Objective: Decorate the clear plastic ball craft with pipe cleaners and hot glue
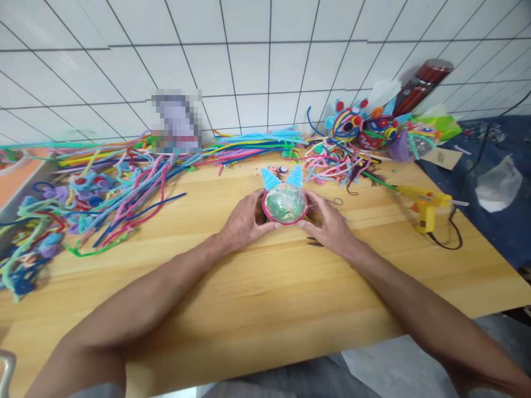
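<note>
Far to the left of the grip, a grey-walled tray [25,185] with an orange inside stands at the edge of the worktop [257,309]. Between it and the grip lies a tangled heap of fuzzy stems [141,193], in pink, blue, green, red and purple, some bent into shapes. Behind the heap, left of the grip and against the tiled wall [249,66], is a blurred-out object [178,121]. A bundle of straighter stems [257,141] stretches along the wall just beyond the grip.

The left hand [245,220] curves around the left side of a clear dome [286,203], its thumb at the near edge. The dome sits between both hands, with a red rim and two blue pointed ears [270,178] at its far side. The right hand [329,221] mirrors this on the right, so the two-handed grip is closed around the dome.

Beyond the grip to the right are loose pink and pale stems [332,166], then three decorated balls [348,124] near the wall and a dark red cylinder [427,83] leaning behind them. Well to the right of the grip, a yellow glue gun [427,207] rests on the worktop, its black cord [456,232] looping beside it. Past the worktop's right edge, a crumpled clear bag [498,182] lies on dark blue cloth [510,226].
</note>
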`<action>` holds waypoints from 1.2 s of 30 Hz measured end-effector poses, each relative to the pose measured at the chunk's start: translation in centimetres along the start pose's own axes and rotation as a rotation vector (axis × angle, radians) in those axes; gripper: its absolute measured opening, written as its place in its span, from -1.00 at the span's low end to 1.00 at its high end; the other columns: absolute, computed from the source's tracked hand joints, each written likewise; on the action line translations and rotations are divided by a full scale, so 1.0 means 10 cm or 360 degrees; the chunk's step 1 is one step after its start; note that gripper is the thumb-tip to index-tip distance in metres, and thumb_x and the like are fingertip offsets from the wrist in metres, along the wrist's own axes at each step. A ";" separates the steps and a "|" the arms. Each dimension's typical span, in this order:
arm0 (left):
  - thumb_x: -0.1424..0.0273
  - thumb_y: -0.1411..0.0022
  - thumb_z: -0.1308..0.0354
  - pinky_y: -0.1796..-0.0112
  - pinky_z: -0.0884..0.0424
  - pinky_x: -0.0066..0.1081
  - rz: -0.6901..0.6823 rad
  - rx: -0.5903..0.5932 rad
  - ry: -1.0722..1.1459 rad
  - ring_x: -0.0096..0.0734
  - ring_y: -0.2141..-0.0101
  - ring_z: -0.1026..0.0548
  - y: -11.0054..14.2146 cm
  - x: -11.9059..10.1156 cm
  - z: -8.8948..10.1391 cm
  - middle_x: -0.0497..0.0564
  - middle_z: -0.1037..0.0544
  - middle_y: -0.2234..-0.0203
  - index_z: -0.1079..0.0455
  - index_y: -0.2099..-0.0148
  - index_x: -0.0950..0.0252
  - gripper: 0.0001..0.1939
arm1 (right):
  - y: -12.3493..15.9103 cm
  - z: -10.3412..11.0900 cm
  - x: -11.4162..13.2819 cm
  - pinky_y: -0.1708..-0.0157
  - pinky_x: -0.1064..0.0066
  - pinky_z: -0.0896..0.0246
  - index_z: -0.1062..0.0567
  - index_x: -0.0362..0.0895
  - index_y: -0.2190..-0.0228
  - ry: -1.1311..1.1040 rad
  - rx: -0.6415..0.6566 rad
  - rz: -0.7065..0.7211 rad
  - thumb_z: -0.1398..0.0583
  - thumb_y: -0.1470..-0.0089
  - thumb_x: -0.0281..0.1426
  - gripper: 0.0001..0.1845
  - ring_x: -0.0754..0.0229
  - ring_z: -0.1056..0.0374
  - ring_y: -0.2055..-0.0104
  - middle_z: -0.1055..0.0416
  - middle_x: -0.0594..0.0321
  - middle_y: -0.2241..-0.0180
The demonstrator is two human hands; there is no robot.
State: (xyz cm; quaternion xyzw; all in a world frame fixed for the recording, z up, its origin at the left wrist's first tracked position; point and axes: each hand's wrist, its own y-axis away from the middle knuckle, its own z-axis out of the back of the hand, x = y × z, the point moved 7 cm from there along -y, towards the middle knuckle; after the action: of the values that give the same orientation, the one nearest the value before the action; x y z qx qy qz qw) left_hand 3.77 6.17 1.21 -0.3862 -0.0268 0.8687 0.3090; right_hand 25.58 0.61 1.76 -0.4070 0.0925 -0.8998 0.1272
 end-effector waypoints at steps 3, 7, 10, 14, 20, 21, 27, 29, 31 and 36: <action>-0.09 -0.18 -0.39 -0.21 -0.46 0.08 0.0036 0.0009 0.0009 0.17 -0.18 -0.54 -0.01 -0.01 0.00 0.36 -0.53 -0.20 -0.24 -0.34 0.37 -0.10 | -0.01 0.00 0.02 -0.20 -0.10 -0.41 -0.28 -0.03 -0.37 -0.0025 0.0003 -0.0014 -0.35 -0.19 -0.18 -0.20 -0.18 -0.50 -0.20 -0.47 -0.04 -0.26; -0.06 -0.17 -0.42 -0.16 -0.51 0.03 0.0055 -0.0019 0.0023 0.11 -0.14 -0.58 -0.02 -0.01 0.00 0.30 -0.57 -0.16 -0.27 -0.30 0.32 -0.16 | -0.04 -0.01 0.04 -0.21 -0.10 -0.41 -0.29 -0.01 -0.37 -0.0003 0.0012 0.0013 -0.32 -0.23 -0.18 -0.24 -0.16 -0.50 -0.21 -0.46 -0.02 -0.28; -0.03 -0.15 -0.45 -0.15 -0.52 0.01 0.0053 -0.0055 0.0025 0.09 -0.13 -0.59 -0.03 0.00 0.00 0.24 -0.58 -0.14 -0.29 -0.28 0.27 -0.18 | -0.05 -0.02 0.02 -0.23 -0.11 -0.40 -0.27 0.01 -0.39 -0.0001 0.0011 0.0035 -0.30 -0.25 -0.18 -0.24 -0.16 -0.48 -0.23 -0.44 0.01 -0.31; -0.02 -0.14 -0.46 -0.12 -0.53 0.00 0.0045 -0.0063 0.0052 0.09 -0.11 -0.60 -0.04 -0.01 -0.01 0.23 -0.59 -0.13 -0.30 -0.27 0.26 -0.19 | -0.06 -0.03 -0.01 -0.24 -0.10 -0.39 -0.26 0.04 -0.41 -0.0015 -0.0002 0.0069 -0.29 -0.27 -0.18 -0.24 -0.16 -0.46 -0.27 -0.44 0.03 -0.31; -0.05 -0.14 -0.45 -0.13 -0.53 0.01 0.0042 -0.0056 0.0070 0.10 -0.10 -0.60 -0.04 -0.03 0.00 0.26 -0.58 -0.13 -0.28 -0.29 0.30 -0.15 | -0.05 -0.03 -0.01 -0.27 -0.13 -0.36 -0.24 0.03 -0.42 0.0038 -0.0001 0.0083 -0.29 -0.28 -0.18 -0.23 -0.17 -0.42 -0.30 -0.42 -0.01 -0.33; -0.06 -0.13 -0.45 -0.13 -0.52 0.01 0.0039 -0.0049 0.0068 0.11 -0.10 -0.60 -0.03 -0.03 0.00 0.27 -0.58 -0.13 -0.27 -0.29 0.30 -0.14 | -0.05 -0.03 -0.01 -0.26 -0.13 -0.36 -0.24 0.03 -0.42 0.0037 0.0003 0.0075 -0.29 -0.28 -0.18 -0.23 -0.16 -0.43 -0.29 -0.41 -0.02 -0.33; -0.06 -0.15 -0.44 -0.11 -0.54 -0.01 0.0051 -0.0036 0.0057 0.10 -0.10 -0.60 -0.03 -0.04 0.01 0.26 -0.59 -0.13 -0.28 -0.28 0.29 -0.16 | -0.03 0.01 -0.02 -0.21 -0.09 -0.41 -0.28 -0.03 -0.39 0.0001 -0.0025 0.0022 -0.33 -0.23 -0.13 -0.21 -0.17 -0.50 -0.20 -0.44 -0.07 -0.28; -0.05 -0.15 -0.44 -0.10 -0.54 -0.02 0.0060 -0.0034 0.0057 0.10 -0.10 -0.60 -0.03 -0.04 0.01 0.27 -0.59 -0.12 -0.28 -0.27 0.30 -0.17 | -0.03 0.01 -0.03 -0.20 -0.08 -0.41 -0.29 -0.04 -0.38 -0.0010 -0.0030 0.0029 -0.32 -0.24 -0.14 -0.22 -0.16 -0.52 -0.18 -0.45 -0.08 -0.27; -0.03 -0.15 -0.44 -0.10 -0.54 -0.01 0.0073 -0.0032 0.0045 0.11 -0.09 -0.60 -0.03 -0.03 0.01 0.26 -0.59 -0.12 -0.28 -0.27 0.30 -0.18 | -0.03 0.00 -0.03 -0.20 -0.08 -0.42 -0.29 -0.03 -0.38 -0.0017 -0.0019 0.0035 -0.32 -0.25 -0.16 -0.24 -0.15 -0.52 -0.19 -0.45 -0.07 -0.27; 0.00 -0.13 -0.46 -0.12 -0.52 -0.02 0.0097 -0.0044 0.0035 0.10 -0.09 -0.60 -0.03 -0.01 0.00 0.25 -0.59 -0.12 -0.29 -0.27 0.28 -0.19 | -0.02 -0.01 -0.02 -0.21 -0.07 -0.40 -0.29 -0.01 -0.39 0.0004 -0.0001 0.0037 -0.30 -0.26 -0.17 -0.25 -0.14 -0.50 -0.20 -0.45 -0.04 -0.28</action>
State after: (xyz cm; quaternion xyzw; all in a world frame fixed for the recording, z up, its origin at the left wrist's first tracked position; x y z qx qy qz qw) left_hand 4.00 6.35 1.39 -0.4005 -0.0236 0.8730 0.2773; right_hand 25.62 0.92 1.62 -0.4050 0.0976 -0.8987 0.1374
